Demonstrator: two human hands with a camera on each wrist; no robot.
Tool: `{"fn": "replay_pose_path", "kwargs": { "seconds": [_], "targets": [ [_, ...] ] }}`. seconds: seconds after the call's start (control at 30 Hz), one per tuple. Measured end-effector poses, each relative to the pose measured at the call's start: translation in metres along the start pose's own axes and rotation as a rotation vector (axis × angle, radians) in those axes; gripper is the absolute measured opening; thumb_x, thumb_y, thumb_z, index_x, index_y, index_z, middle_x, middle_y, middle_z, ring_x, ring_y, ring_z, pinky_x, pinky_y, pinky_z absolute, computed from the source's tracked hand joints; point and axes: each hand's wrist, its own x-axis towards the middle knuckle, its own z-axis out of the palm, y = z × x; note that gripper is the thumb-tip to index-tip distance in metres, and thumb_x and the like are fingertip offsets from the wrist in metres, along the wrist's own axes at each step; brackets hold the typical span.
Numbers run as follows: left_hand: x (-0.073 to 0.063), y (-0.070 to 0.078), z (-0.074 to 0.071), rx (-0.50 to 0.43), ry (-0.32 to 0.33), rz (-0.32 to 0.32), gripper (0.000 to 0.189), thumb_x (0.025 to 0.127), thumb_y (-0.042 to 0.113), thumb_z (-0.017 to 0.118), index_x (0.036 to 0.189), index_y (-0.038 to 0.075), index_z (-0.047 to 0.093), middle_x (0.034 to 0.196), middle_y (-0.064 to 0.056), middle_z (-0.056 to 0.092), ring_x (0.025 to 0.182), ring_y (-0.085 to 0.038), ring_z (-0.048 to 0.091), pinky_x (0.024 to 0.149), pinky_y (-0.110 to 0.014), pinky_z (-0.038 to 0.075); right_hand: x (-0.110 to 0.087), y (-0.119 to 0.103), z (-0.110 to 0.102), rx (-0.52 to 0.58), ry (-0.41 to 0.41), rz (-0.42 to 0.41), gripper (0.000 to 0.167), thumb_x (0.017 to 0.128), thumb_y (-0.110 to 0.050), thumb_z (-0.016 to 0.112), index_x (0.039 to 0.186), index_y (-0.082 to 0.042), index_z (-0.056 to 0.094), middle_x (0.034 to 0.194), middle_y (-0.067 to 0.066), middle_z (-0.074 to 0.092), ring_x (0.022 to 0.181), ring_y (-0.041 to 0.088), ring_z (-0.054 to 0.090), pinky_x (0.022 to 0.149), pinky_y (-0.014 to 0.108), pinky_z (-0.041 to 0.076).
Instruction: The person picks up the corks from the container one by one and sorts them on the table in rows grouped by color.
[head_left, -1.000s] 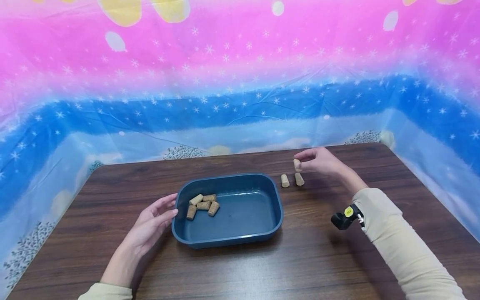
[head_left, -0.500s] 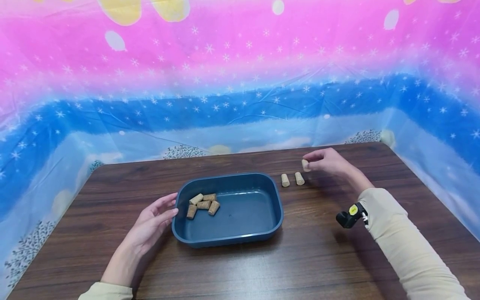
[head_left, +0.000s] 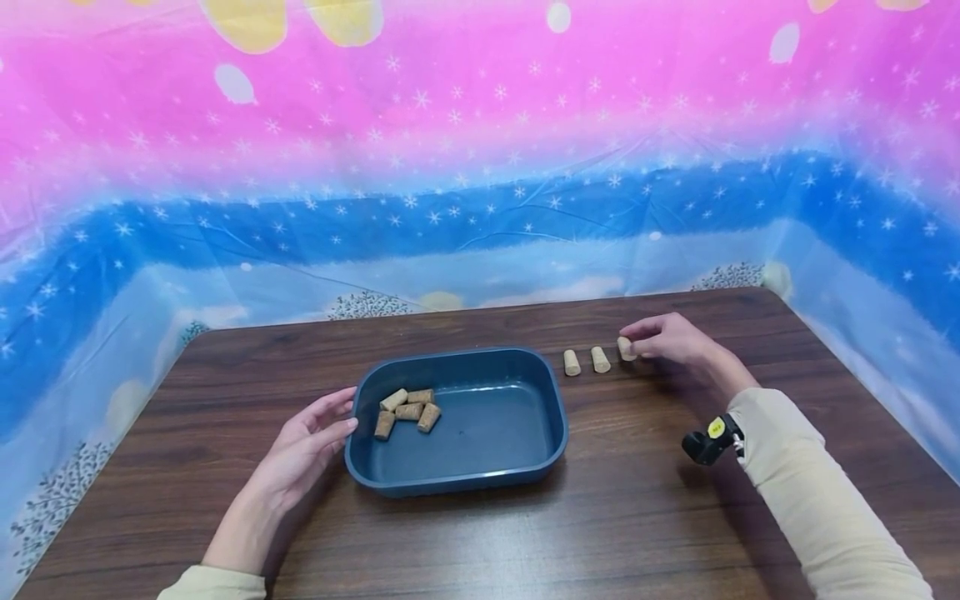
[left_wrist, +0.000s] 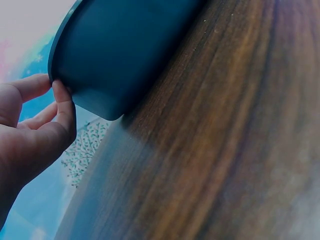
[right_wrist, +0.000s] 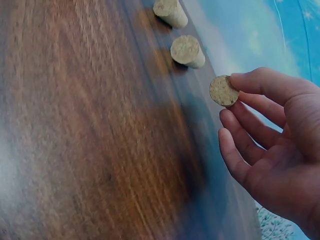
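Note:
My right hand [head_left: 667,342] pinches a tapered cork stopper [head_left: 626,349] between thumb and fingertips, low over the table at the right end of a short row. Two more pale cork stoppers, a middle one [head_left: 601,360] and a left one [head_left: 572,362], lie beside it. In the right wrist view the round end of the held cork stopper [right_wrist: 224,91] faces the camera. My left hand [head_left: 303,450] holds the left rim of a dark blue tub [head_left: 457,481], thumb and fingers at its edge, as the left wrist view also shows. Several cork stoppers [head_left: 408,412] lie in the tub's left part.
The brown wood-grain table [head_left: 480,542] carries everything. Behind and around it hangs a pink and blue cloth [head_left: 480,183] with snowflakes. A small black camera [head_left: 708,442] sits at the right wrist.
My right hand has moved rightward, then down toward the table, with the cork stopper still pinched, beside the other two. My left hand and the tub have stayed in place.

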Motion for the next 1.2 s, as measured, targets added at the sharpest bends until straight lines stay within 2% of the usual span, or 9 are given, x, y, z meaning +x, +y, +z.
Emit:
{"fn": "replay_pose_path", "kwargs": {
  "seconds": [0.07,0.17,0.37,0.53,0.73,0.93,1.2],
  "targets": [
    [0.000,0.000,0.000,0.003,-0.001,-0.001,0.059,0.098,0.010,0.056,0.148,-0.005,0.027,0.134,-0.017,0.038,0.107,-0.010,0.056,0.091,-0.021,0.046,0.000,0.005,0.000,0.033,-0.003,0.009,0.050,0.084,-0.014,0.071,0.128,0.005,0.058,0.125,0.021,0.059,0.099,0.017,0.058,0.084,0.028,0.049],
    [0.000,0.000,0.000,0.003,0.000,0.000,0.059,0.098,0.010,0.056,0.148,-0.005,0.027,0.133,-0.016,0.038,0.107,-0.010,0.056,0.091,-0.021,0.046,0.000,0.011,0.001,0.030,-0.020,0.008,0.051,0.085,-0.019,0.073,0.128,0.004,0.058,0.125,0.022,0.059,0.100,0.020,0.058,0.085,0.031,0.049],
    [0.001,-0.001,0.000,-0.003,0.005,-0.005,0.059,0.098,0.009,0.056,0.148,-0.005,0.028,0.132,-0.015,0.039,0.107,-0.011,0.056,0.091,-0.021,0.046,0.000,0.019,0.003,0.021,-0.028,0.036,0.055,0.082,-0.026,0.078,0.127,0.001,0.060,0.131,0.022,0.055,0.119,0.031,0.046,0.097,0.041,0.036],
    [0.000,0.000,0.001,-0.005,0.008,-0.005,0.059,0.098,0.009,0.057,0.148,-0.004,0.028,0.133,-0.016,0.038,0.108,-0.011,0.055,0.091,-0.021,0.046,0.001,0.021,0.003,0.033,-0.015,0.038,0.057,0.080,-0.024,0.079,0.127,0.002,0.061,0.130,0.022,0.056,0.124,0.033,0.043,0.102,0.044,0.031],
    [0.000,0.000,0.000,-0.001,0.010,-0.005,0.059,0.098,0.010,0.057,0.148,-0.004,0.028,0.132,-0.015,0.039,0.108,-0.011,0.055,0.091,-0.021,0.046,0.002,0.022,0.004,0.037,-0.015,0.021,0.054,0.082,-0.022,0.076,0.127,0.003,0.060,0.128,0.022,0.057,0.121,0.033,0.046,0.101,0.044,0.032],
    [-0.001,-0.001,0.000,0.002,0.012,-0.005,0.059,0.098,0.010,0.057,0.148,-0.004,0.028,0.132,-0.015,0.039,0.108,-0.011,0.055,0.091,-0.021,0.046,0.001,0.022,0.004,0.056,-0.040,0.002,0.053,0.085,-0.020,0.074,0.130,0.004,0.057,0.127,0.022,0.057,0.115,0.029,0.050,0.095,0.039,0.038],
    [0.000,0.000,0.000,0.000,0.009,-0.004,0.059,0.098,0.011,0.057,0.148,-0.004,0.029,0.134,-0.016,0.038,0.109,-0.011,0.055,0.092,-0.021,0.046,-0.001,0.020,0.002,0.088,-0.065,-0.012,0.058,0.087,-0.017,0.072,0.135,0.007,0.050,0.132,0.026,0.053,0.119,0.034,0.049,0.095,0.039,0.040]
  ]
}}
